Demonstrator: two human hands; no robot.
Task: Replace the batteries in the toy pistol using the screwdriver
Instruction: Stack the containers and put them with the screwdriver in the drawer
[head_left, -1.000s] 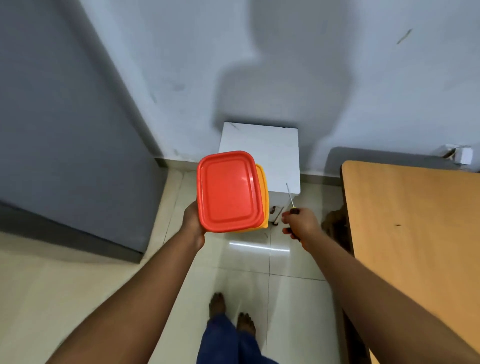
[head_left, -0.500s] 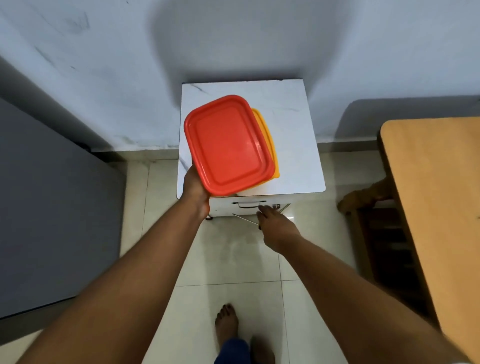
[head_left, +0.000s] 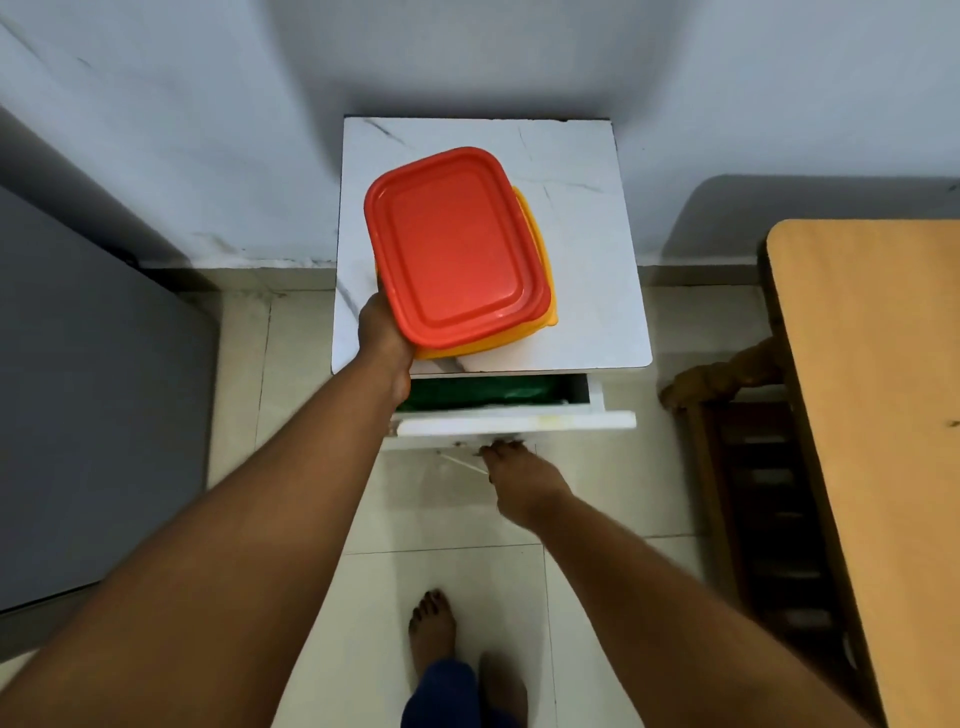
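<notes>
Left hand (head_left: 382, 332) gripping red-lidded container (head_left: 452, 249), right hand (head_left: 519, 478) holding screwdriver (head_left: 462, 464) while pulling drawer (head_left: 514, 421): risks dropping either.

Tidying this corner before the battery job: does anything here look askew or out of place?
The orange-lidded container, gripped by the left hand, sits crooked over the white cabinet. Its top drawer stands partly open at the right hand, showing something green inside. The wall is scuffed.
</notes>
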